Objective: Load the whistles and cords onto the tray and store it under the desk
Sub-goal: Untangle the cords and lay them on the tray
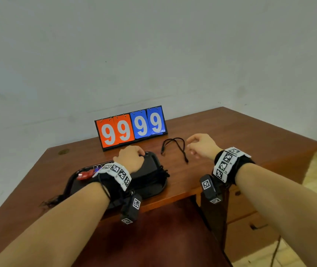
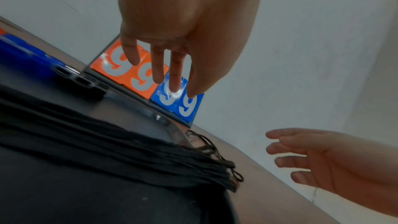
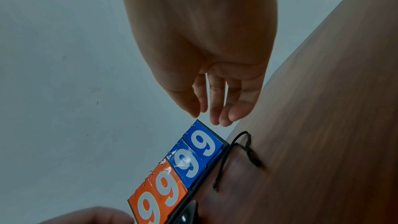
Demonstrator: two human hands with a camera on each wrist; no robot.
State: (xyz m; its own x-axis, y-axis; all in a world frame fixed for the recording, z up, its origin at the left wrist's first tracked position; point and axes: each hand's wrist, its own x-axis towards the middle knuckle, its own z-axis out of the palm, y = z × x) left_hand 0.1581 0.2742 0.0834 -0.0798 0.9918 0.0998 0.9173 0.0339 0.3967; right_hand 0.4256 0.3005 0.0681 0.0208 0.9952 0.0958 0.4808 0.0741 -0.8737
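A black tray (image 1: pixel 151 183) sits on the desk near its front edge. On it lie a red whistle (image 1: pixel 84 175), blue whistles (image 2: pixel 28 55) and a bundle of black cords (image 2: pixel 129 156) whose ends hang over the right rim. My left hand (image 1: pixel 133 157) hovers over the tray's far side, and its fingers (image 2: pixel 158 74) hang loose and empty. One loose black cord (image 1: pixel 175 149) lies on the desk right of the tray. My right hand (image 1: pixel 195 148) hovers just right of that cord with relaxed, empty fingers (image 3: pixel 215 117), not touching it.
A flip scoreboard (image 1: pixel 130 128) showing 9999 stands behind the tray and the cord, against the wall. The brown desk (image 1: pixel 240 135) stretches bare to the right. Desk drawers (image 1: pixel 250 224) are below on the right, and a dark knee space (image 1: pixel 153 237) lies under the front edge.
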